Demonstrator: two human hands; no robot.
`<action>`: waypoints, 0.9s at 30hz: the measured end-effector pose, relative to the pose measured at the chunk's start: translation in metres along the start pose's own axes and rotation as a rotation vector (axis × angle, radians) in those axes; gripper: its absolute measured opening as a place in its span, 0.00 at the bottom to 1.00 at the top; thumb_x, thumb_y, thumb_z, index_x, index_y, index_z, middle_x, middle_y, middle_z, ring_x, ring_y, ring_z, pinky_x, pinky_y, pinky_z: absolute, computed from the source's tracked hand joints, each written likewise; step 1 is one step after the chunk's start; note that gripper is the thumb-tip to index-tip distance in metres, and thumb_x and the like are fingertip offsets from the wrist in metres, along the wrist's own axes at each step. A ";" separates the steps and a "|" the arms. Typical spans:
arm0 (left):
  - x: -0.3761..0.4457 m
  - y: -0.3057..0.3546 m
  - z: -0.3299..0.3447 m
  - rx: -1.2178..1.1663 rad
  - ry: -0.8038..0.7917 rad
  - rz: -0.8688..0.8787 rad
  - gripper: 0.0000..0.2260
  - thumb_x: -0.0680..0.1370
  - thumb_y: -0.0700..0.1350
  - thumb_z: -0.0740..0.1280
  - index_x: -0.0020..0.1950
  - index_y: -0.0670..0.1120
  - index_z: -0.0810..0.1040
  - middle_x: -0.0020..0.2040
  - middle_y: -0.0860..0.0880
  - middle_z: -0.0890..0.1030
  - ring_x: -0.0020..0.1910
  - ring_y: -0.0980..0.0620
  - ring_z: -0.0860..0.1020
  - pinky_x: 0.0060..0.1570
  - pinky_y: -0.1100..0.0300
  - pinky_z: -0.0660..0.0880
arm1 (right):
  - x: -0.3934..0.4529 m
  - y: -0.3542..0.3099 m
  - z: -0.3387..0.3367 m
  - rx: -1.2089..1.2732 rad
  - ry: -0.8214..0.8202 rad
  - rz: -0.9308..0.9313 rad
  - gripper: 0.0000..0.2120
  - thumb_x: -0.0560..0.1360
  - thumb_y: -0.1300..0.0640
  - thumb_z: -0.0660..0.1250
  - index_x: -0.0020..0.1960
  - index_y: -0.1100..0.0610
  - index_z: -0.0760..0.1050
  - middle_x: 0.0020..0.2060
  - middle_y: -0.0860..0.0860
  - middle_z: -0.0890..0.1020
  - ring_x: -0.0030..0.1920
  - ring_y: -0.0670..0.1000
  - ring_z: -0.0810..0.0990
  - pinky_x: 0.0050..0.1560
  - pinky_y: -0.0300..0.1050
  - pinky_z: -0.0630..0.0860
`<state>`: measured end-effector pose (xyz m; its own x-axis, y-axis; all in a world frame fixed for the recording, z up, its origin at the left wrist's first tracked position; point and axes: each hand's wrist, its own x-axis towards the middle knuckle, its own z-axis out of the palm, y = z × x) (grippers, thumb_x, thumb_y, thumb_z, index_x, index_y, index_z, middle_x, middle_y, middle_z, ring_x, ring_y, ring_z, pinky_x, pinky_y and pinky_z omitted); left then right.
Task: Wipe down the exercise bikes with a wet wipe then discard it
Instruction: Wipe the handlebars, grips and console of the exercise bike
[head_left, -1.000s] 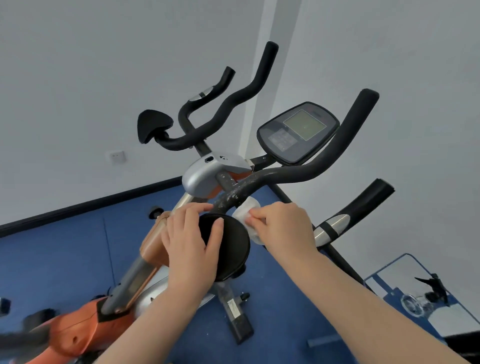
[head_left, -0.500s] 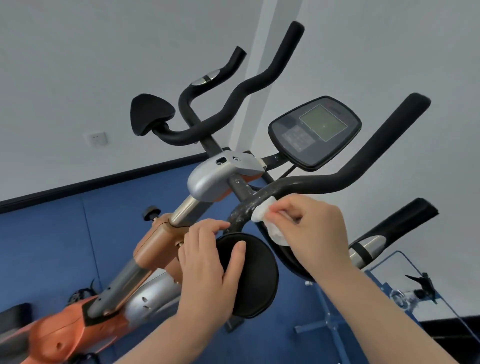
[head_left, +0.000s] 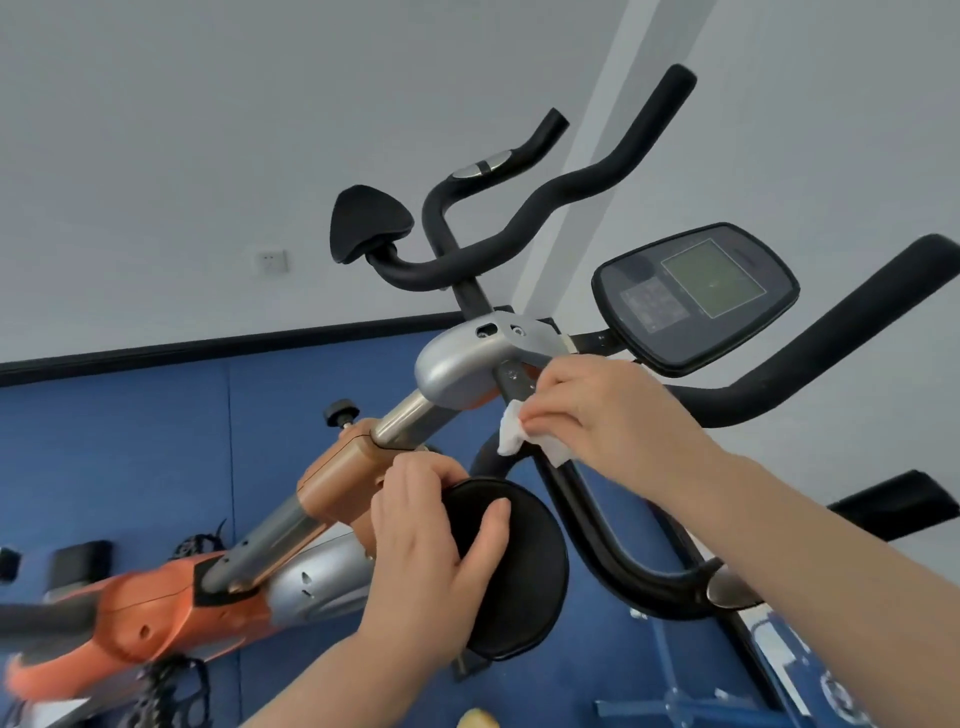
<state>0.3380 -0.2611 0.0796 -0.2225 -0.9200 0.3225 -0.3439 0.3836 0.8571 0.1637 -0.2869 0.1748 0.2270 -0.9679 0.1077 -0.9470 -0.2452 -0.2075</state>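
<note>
**spinfan22:** so where's the wet wipe (head_left: 524, 439) at right now?

**gymrat_k:** it's bunched up in the right hand (head_left: 605, 415), pinched between the thumb and fingers, pressed against the black handlebar (head_left: 587, 512) tube right under the silver bracket (head_left: 467, 364) of the exercise bike (head_left: 332, 488). A white corner pokes out to the left of the fingers and another bit below them.

**spinfan22:** and the other hand?

**gymrat_k:** the left hand (head_left: 436, 540) is wrapped over the edge of the round black elbow pad (head_left: 524, 571), thumb on the face of the pad, fingers curled over its upper left rim. Looks like a firm grip on the pad.

**spinfan22:** anything else in frame?

**gymrat_k:** the console (head_left: 696, 296) with its greenish screen sits just above the right hand. The second elbow pad (head_left: 369, 221) is further back on the left. The orange frame runs down toward the lower left over the blue floor (head_left: 130, 441), and there's a wall socket (head_left: 272, 261) on the white wall.
</note>
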 end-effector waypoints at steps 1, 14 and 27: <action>0.000 0.000 0.000 -0.003 0.002 -0.001 0.10 0.71 0.57 0.61 0.48 0.60 0.62 0.48 0.63 0.65 0.48 0.59 0.66 0.44 0.56 0.69 | 0.002 0.003 -0.005 0.005 0.015 0.028 0.10 0.73 0.53 0.64 0.41 0.53 0.84 0.37 0.48 0.78 0.38 0.50 0.77 0.39 0.50 0.76; 0.001 -0.001 -0.002 0.045 -0.005 -0.008 0.09 0.71 0.57 0.62 0.44 0.56 0.63 0.44 0.61 0.65 0.48 0.59 0.67 0.45 0.57 0.68 | 0.020 -0.001 -0.027 -0.072 -0.198 0.035 0.07 0.73 0.56 0.68 0.41 0.57 0.84 0.40 0.55 0.81 0.41 0.54 0.79 0.45 0.52 0.73; 0.008 0.007 -0.008 0.011 -0.057 0.018 0.08 0.70 0.55 0.63 0.44 0.60 0.64 0.46 0.62 0.66 0.50 0.60 0.67 0.47 0.59 0.67 | 0.025 0.012 -0.032 -0.025 -0.275 0.058 0.07 0.73 0.53 0.70 0.45 0.54 0.85 0.37 0.48 0.79 0.39 0.46 0.77 0.42 0.40 0.71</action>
<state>0.3410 -0.2664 0.0914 -0.2803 -0.9071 0.3141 -0.3489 0.4011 0.8470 0.1505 -0.3125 0.2063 0.2219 -0.9597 -0.1723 -0.9648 -0.1904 -0.1816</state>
